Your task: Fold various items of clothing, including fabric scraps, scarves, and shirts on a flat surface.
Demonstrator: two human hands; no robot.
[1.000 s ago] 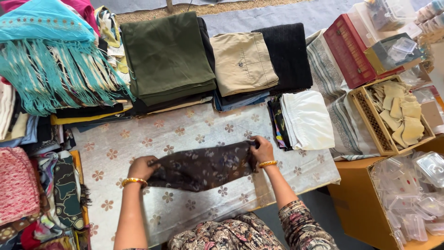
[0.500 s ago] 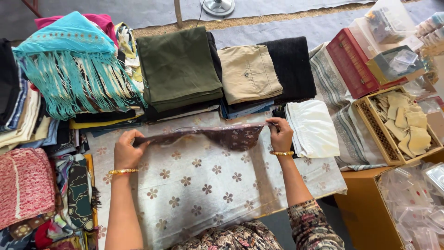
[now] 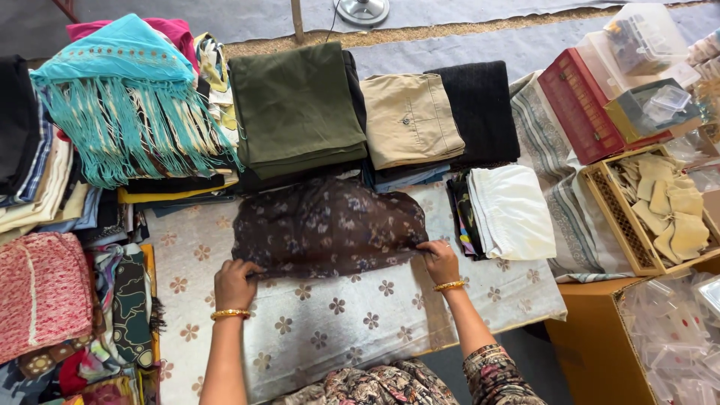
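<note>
Both hands pinch the near edge of a dark brown, thin cloth with a small pale floral print [image 3: 326, 225], which lies spread on a grey table cover patterned with brown flowers [image 3: 337, 330]. At the cloth's near left corner, the left hand [image 3: 236, 283] is closed on the fabric; the right hand [image 3: 440, 260] is closed on the near right corner, and each wrist wears a gold bangle. To handle this cloth well, the two corners would best be kept level and the edge taut between them, so the thin fabric lies flat without bunching; its far edge looks slightly rumpled, though the dark print makes creases hard to judge. Just beyond the cloth sit folded stacks: an olive green folded garment [image 3: 296, 109], tan folded trousers with a button [image 3: 409, 120] and a black folded knit [image 3: 472, 112]. Touching or nearly touching the cloth's far edge, these leave little room there. A turquoise fringed shawl [image 3: 120, 97] lies to the far left, a white folded cloth [image 3: 510, 211] just beside the right hand, and a red woven piece [image 3: 41, 292] at the left. Farther right stand a red rectangular box [image 3: 581, 105] and a wooden tray of beige fabric pieces [image 3: 664, 210].
</note>
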